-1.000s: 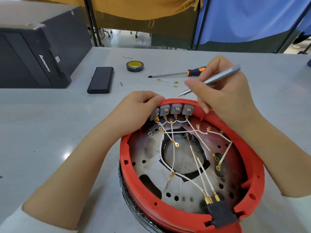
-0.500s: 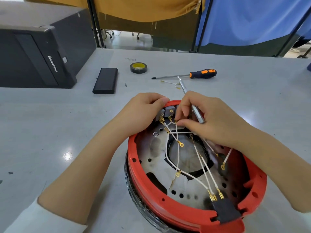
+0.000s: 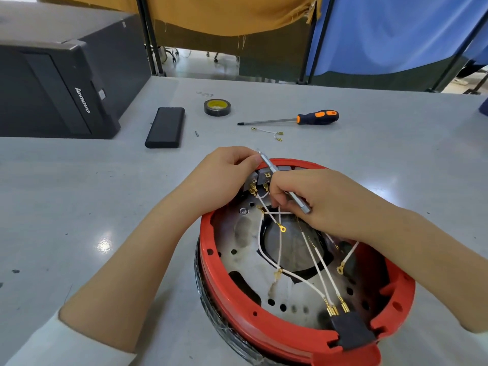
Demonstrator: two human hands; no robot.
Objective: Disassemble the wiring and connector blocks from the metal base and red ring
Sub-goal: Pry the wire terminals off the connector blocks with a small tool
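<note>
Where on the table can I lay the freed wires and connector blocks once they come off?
Bare table lies left of the red ring, below the black slab. More lies right of the orange-handled screwdriver. It is crowded between the tape roll, the screwdriver and the loose wire, and inside the ring.

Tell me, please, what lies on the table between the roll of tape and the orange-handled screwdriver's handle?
In the head view, only the screwdriver's own metal shaft crosses that stretch; otherwise the grey table is bare from the tape roll onward.
</note>
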